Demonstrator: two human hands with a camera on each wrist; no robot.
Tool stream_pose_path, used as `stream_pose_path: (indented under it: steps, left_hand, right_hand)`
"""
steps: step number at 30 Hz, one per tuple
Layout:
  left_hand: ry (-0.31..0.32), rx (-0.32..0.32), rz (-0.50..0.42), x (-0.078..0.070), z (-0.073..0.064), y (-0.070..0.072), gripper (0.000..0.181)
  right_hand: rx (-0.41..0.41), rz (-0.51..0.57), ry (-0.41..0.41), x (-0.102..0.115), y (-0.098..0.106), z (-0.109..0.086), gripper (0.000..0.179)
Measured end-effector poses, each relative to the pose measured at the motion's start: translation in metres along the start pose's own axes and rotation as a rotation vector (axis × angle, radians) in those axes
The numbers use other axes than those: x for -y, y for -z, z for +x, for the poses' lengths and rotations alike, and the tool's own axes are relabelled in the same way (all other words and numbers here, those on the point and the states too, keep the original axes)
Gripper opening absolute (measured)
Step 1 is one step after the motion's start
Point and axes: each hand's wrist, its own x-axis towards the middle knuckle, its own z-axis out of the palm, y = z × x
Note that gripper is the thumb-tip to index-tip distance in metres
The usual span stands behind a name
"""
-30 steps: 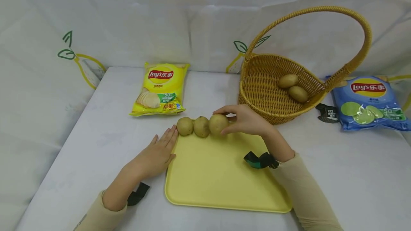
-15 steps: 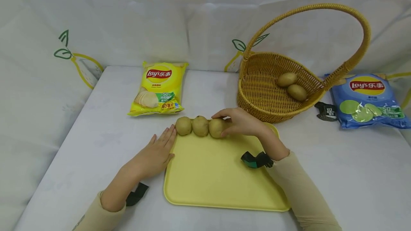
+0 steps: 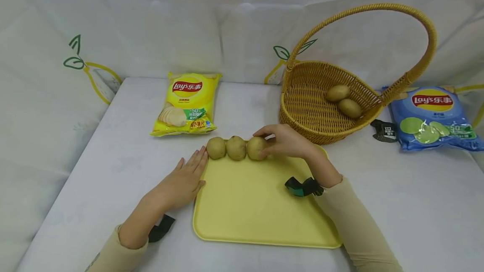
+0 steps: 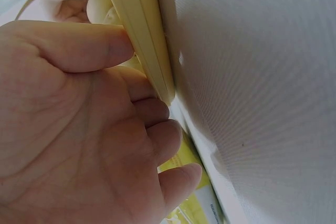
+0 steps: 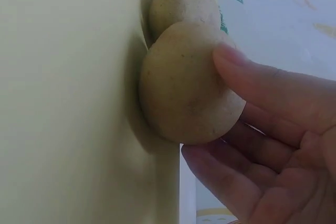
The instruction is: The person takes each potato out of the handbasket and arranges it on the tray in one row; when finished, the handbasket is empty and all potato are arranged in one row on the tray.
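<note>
Three potatoes stand in a row along the far edge of a yellow tray [image 3: 261, 205]: a left potato [image 3: 216, 148], a middle potato [image 3: 236, 148] and a right potato [image 3: 256, 148]. My right hand [image 3: 289, 140] holds the right potato between thumb and fingers. In the right wrist view this potato [image 5: 181, 87] rests against the tray surface, thumb on its side. My left hand [image 3: 180, 186] lies along the tray's left edge with fingers extended, fingertips beside the left potato. In the left wrist view its thumb and fingers meet the tray's rim [image 4: 140, 30].
A wicker basket [image 3: 304, 112] with a tall handle stands behind the tray at right, with two potatoes [image 3: 349, 108] inside. A yellow chip bag [image 3: 185, 104] lies at back left, a blue chip bag [image 3: 435, 116] at far right. A small black packet [image 3: 385, 132] sits beside the basket.
The right hand stays on the right potato, which has shifted only slightly at the tray's far edge. The left hand keeps its place at the tray's left edge.
</note>
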Motion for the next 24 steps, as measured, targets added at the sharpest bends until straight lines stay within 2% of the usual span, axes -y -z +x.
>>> stream_pose_path:
  steps: [24]
  left_hand:
    - [0.007, 0.01, 0.009, 0.0007, 0.001, -0.0004, 0.064]
  right_hand:
    - [-0.008, 0.254, 0.044, -0.007, 0.0028, 0.0019, 0.039]
